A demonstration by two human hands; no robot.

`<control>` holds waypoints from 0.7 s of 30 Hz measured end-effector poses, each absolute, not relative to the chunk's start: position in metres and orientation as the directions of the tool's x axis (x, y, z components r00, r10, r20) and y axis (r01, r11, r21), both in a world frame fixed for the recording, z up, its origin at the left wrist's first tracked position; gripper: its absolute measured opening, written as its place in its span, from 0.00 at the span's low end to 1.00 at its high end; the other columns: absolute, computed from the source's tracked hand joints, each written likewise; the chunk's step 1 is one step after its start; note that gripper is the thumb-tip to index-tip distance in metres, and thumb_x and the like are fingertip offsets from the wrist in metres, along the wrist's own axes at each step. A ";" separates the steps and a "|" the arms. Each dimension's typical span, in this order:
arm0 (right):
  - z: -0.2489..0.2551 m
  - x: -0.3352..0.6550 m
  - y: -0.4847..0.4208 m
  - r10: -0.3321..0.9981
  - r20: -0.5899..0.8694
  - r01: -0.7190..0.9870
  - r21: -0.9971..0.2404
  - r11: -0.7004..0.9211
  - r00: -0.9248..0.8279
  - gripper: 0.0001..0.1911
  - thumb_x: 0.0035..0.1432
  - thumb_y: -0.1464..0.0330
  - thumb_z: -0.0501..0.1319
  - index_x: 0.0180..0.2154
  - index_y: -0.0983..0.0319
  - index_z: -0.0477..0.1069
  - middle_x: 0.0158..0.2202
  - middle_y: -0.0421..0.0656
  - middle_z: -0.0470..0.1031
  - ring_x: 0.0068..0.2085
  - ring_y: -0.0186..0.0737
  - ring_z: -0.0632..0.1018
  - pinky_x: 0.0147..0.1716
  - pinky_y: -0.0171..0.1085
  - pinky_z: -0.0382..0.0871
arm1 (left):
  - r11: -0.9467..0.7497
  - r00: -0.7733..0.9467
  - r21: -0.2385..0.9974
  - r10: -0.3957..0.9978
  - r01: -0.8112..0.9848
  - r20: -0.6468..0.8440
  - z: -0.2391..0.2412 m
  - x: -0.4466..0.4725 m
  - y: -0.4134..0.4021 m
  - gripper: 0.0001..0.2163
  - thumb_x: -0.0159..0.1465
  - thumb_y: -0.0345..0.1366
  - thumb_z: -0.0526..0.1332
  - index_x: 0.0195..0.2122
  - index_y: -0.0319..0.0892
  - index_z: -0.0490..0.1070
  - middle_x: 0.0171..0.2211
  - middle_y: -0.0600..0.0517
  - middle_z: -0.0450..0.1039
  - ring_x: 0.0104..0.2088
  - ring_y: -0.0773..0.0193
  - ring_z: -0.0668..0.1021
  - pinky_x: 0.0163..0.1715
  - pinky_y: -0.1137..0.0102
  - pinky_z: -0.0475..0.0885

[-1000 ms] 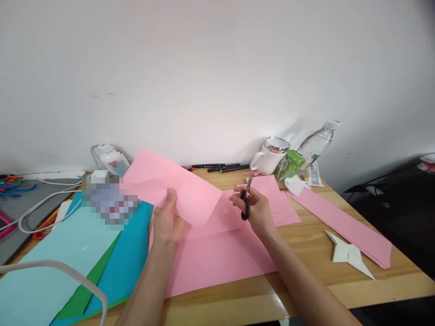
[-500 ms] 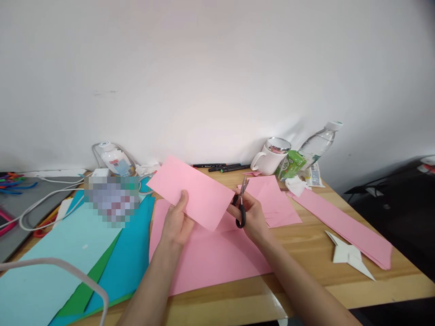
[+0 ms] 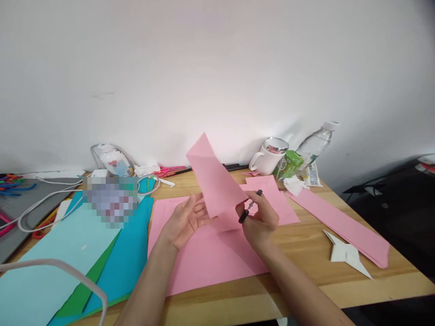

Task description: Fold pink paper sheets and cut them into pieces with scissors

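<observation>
A folded piece of pink paper (image 3: 217, 181) is held up at a slant over a larger pink sheet (image 3: 210, 265) on the table. My right hand (image 3: 261, 222) pinches its lower right corner and also keeps a pair of black-handled scissors (image 3: 250, 206) in its fingers; the blades are mostly hidden. Beside the paper's lower left edge is my left hand (image 3: 183, 222), palm up with the fingers apart; whether the fingertips touch the paper is hard to make out. Smaller pink sheets (image 3: 275, 194) lie just beyond my right hand.
Blue and green sheets (image 3: 131, 244) lie at left with a white cable (image 3: 68, 267) over them. Along the wall stand a white bottle (image 3: 115, 158), a mug (image 3: 270, 158), a green carton (image 3: 288, 165) and a water bottle (image 3: 314, 145). Pink strips (image 3: 343, 226) and a white folded paper star (image 3: 346, 253) lie right.
The pink paper has turned from lying broadside to standing steeply. My left hand has let go and opened; my right hand now grips the paper's corner, with the scissors turned in it.
</observation>
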State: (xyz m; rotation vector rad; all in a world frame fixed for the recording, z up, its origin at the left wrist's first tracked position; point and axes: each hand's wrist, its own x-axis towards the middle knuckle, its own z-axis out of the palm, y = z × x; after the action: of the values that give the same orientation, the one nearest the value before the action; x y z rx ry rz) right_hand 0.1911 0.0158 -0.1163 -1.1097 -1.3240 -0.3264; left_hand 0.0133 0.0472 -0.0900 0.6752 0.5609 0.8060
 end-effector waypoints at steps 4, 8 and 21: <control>-0.116 0.192 0.016 0.344 0.900 0.783 -0.411 0.468 0.267 0.17 0.49 0.81 0.57 0.39 0.58 0.69 0.28 0.39 0.71 0.28 0.37 0.73 0.27 0.36 0.69 | 0.442 0.584 0.686 0.811 -0.578 -0.031 -0.089 0.014 0.045 0.31 0.52 0.51 0.64 0.53 0.39 0.66 0.55 0.37 0.67 0.55 0.45 0.68 0.52 0.52 0.64; -0.119 0.184 0.014 0.453 0.787 0.651 -0.609 0.454 0.420 0.13 0.49 0.78 0.59 0.37 0.59 0.69 0.27 0.38 0.70 0.28 0.35 0.73 0.29 0.36 0.69 | 0.357 0.590 0.754 0.806 -0.551 0.050 -0.090 0.023 0.036 0.19 0.53 0.43 0.66 0.44 0.40 0.73 0.45 0.42 0.75 0.45 0.52 0.76 0.47 0.59 0.69; -0.107 0.176 0.009 0.640 0.506 0.278 -0.860 0.428 0.578 0.04 0.52 0.73 0.60 0.30 0.61 0.65 0.27 0.37 0.66 0.28 0.33 0.70 0.28 0.34 0.66 | 0.187 0.658 0.979 0.748 -0.084 -0.087 -0.090 0.049 0.015 0.22 0.60 0.39 0.59 0.54 0.37 0.65 0.32 0.46 0.75 0.29 0.63 0.77 0.34 0.65 0.72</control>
State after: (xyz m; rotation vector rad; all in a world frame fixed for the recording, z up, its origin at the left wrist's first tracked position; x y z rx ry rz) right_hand 0.1758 0.0085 -0.1066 -1.1485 -0.9766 0.2781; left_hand 0.0485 0.0151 -0.0896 1.2565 0.6500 0.6472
